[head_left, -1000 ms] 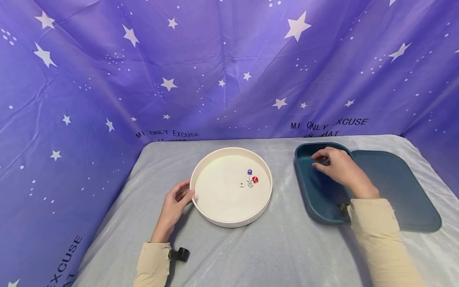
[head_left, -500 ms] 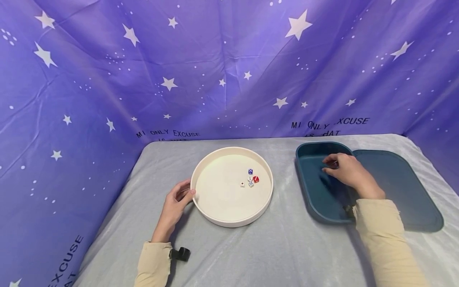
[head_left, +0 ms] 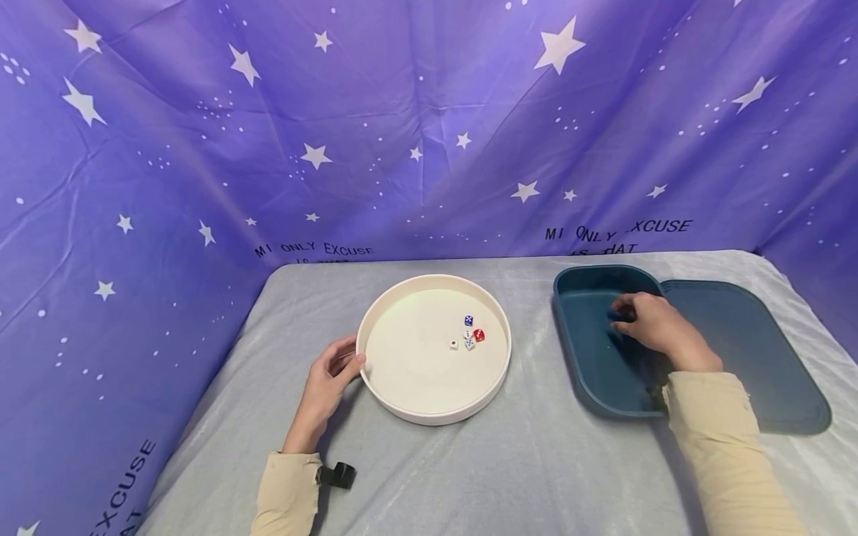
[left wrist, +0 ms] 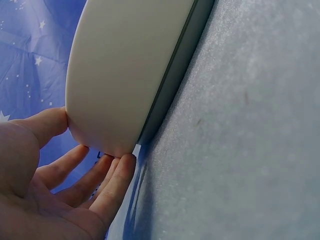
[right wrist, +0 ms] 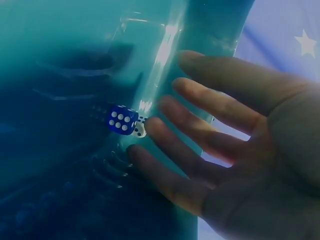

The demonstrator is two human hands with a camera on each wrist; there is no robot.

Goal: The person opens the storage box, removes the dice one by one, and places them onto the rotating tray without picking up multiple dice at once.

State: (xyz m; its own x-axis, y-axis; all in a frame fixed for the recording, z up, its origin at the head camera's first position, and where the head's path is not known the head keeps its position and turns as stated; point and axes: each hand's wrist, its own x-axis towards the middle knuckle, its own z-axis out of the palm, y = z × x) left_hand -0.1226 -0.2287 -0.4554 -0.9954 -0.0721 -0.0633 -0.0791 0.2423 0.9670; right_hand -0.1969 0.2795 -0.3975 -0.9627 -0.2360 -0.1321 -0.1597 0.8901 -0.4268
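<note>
At the left edge of a round cream tray (head_left: 409, 357), my left hand (head_left: 325, 383) holds the side. In the left wrist view its thumb rests at the rim and its fingertips lie against the outer wall. On the tray's right half sit a blue die (head_left: 468, 321), a red die (head_left: 479, 335) and several white dice (head_left: 453, 345). My right hand (head_left: 660, 327) reaches inside a dark teal box (head_left: 596, 372). In the right wrist view the fingers are spread, with a blue die (right wrist: 122, 120) and a white die (right wrist: 140, 130) lying near the fingertips.
Partly beneath the box's right side lies a flat teal lid (head_left: 737, 342). A grey cloth (head_left: 442, 476) covers the table. Purple starry fabric (head_left: 415, 193) hangs behind and along the sides.
My right hand has moved slightly right and lower within the teal box. The left hand stays on the round tray, and the dice there have not moved.
</note>
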